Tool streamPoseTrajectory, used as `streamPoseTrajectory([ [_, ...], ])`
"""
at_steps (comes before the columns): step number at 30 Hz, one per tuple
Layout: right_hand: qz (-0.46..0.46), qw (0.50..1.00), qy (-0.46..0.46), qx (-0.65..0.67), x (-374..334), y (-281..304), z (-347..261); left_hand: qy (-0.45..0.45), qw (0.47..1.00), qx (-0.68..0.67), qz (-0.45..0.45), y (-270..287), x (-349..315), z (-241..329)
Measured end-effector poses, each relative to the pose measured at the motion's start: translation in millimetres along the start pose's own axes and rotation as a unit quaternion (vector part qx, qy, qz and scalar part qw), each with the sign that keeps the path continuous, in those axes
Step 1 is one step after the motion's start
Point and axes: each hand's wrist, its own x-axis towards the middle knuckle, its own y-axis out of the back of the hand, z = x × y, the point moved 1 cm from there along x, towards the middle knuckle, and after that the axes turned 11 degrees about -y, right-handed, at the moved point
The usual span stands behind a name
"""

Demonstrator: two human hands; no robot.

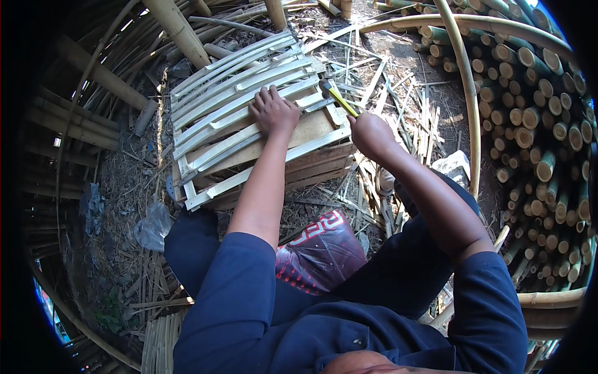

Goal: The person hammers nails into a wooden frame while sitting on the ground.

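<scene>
In front of me a frame of pale split-bamboo slats [218, 153] rests on a wooden box [321, 163]. The slats run side by side with gaps between them, joined to crosspieces at the ends. My left hand [274, 113] lies over the middle of the slats, its fingers bent round a bamboo slat [233, 117]; its thumb is mostly hidden. My right hand [372, 136] is closed on the yellow handle of a hammer [339, 100]. The dark hammer head is over the right end of the slats, and I cannot tell whether it touches them.
Cut bamboo poles [536, 118] are stacked at the right, behind a bent pole [467, 81]. Bamboo offcuts [405, 112] litter the ground. A printed dark red sack [324, 252] lies between my legs, a clear plastic bag [152, 225] at the left. Thick bamboo posts [177, 31] stand at the back.
</scene>
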Motion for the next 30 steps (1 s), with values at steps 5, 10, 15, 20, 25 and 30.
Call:
streamPoseTrajectory([
  [5, 0.073, 0.995, 0.011, 0.062, -14.2, 39.0, -26.9, 0.018, 1.000, -0.015, -0.012, -5.5, -0.1, -9.8],
  [10, -0.007, 1.000, 0.017, -0.020, 11.4, -5.6, 19.7, -0.003, 1.000, -0.007, 0.007, -5.7, 3.3, 2.5],
  [15, 0.059, 0.997, 0.039, 0.041, -16.0, 42.1, -21.4, 0.009, 1.000, 0.005, 0.004, -3.3, -1.1, -8.4],
  [20, 0.026, 0.999, 0.013, 0.013, 0.1, 30.1, -13.8, 0.007, 1.000, -0.004, -0.030, 0.0, 1.8, -2.3],
  [25, 0.039, 0.997, 0.061, 0.001, -7.3, 48.8, -22.5, 0.006, 1.000, 0.003, 0.005, -2.2, -2.7, -8.8],
  [30, 0.120, 0.990, 0.045, 0.051, -6.1, 45.1, -30.2, 0.006, 1.000, -0.001, -0.006, -1.6, 0.4, -7.0],
])
